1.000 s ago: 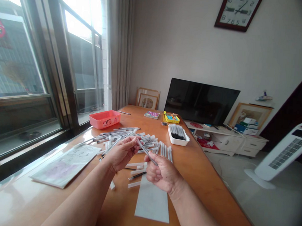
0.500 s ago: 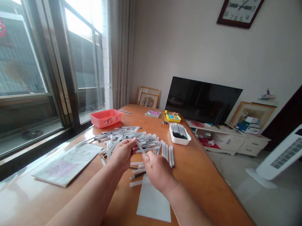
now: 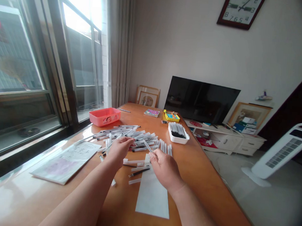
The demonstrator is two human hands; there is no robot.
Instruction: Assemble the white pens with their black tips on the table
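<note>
My right hand (image 3: 164, 167) is closed on a clear-barrelled pen (image 3: 147, 146), which tilts up to the left from the thumb and fingertips. Just left of it, apart from that pen, my left hand (image 3: 119, 150) has its thumb and fingertips pinched together; whatever they hold is too small to make out. Beyond both hands spreads a loose pile of pens (image 3: 131, 132). Nearer me lie a few translucent tubes and a black pen refill (image 3: 139, 172). A white sheet of paper (image 3: 152, 199) lies partly under my right hand.
A white tray (image 3: 179, 140) of upright-leaning pens stands at the right edge. At the left are a red plastic basket (image 3: 104, 120) and a notebook (image 3: 64, 162). A yellow box (image 3: 171, 116) and a booklet (image 3: 151, 112) sit at the table's far end.
My left hand has come away from the pen and moved a little left and down. The pen stays in my right hand, which has shifted slightly right.
</note>
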